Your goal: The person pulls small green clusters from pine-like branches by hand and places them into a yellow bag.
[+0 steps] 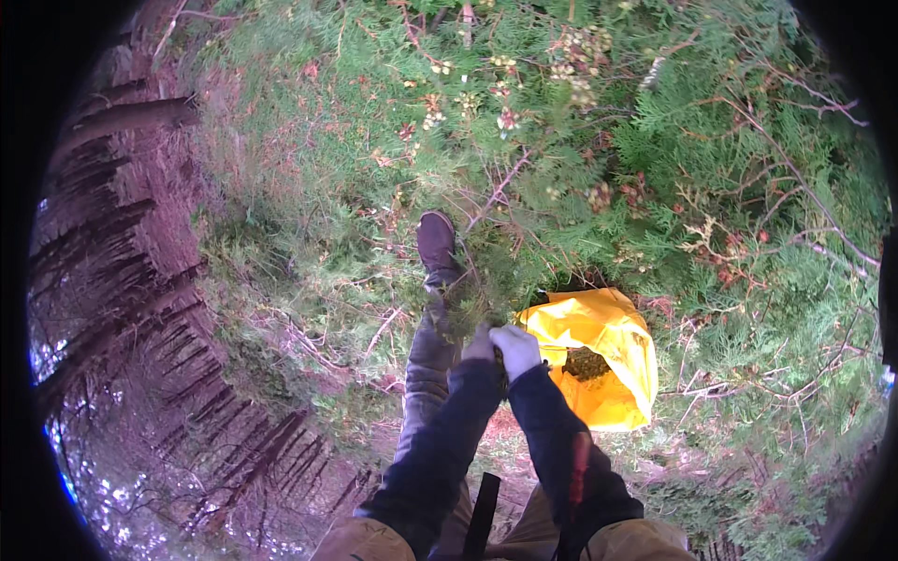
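Note:
My left hand point(479, 345), in a greyish glove, is closed round the lower end of a green conifer branch point(475, 304). Right beside it, nearly touching, my right hand point(517, 351) in a white glove has its fingers curled in. What those fingers pinch is hidden. A yellow bag point(631, 341) lies with its mouth open just to the right of my hands. Inside the bag sits a dark brownish-green heap point(586, 365), too small to make out piece by piece.
Cut conifer foliage point(561, 215) with clusters of pale cones point(582, 61) spreads ahead and to the right. Bare twigs point(500, 192) stick out of it. My outstretched leg ends in a dark boot point(437, 241). Tree trunks point(122, 117) stand at the left.

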A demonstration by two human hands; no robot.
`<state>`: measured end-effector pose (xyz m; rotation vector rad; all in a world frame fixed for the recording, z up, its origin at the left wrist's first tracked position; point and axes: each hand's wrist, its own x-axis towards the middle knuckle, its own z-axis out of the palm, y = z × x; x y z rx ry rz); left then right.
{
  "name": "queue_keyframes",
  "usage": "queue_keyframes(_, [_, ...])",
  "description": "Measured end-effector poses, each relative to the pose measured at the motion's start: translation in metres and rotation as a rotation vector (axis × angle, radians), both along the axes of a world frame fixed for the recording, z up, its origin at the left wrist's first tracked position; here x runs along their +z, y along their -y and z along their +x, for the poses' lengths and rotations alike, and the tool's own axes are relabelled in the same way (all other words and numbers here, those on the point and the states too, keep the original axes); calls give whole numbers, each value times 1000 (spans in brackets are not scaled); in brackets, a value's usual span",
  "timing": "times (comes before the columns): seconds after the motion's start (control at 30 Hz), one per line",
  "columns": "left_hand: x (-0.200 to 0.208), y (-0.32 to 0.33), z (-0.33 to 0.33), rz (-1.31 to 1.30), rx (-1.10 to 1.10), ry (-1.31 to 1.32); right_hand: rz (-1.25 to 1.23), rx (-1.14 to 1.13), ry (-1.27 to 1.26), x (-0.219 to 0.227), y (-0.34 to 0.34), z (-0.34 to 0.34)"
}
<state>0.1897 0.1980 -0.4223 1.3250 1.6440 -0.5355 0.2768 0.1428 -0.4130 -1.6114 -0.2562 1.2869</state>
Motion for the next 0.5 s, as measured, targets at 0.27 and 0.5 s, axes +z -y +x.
queue_keyframes(0.27, [69, 175, 93, -314, 440, 258, -560, 148, 18, 76, 150, 90])
queue_keyframes(0.5, [-41, 198, 14, -159, 335, -46, -597, 485, 347, -19, 165, 67])
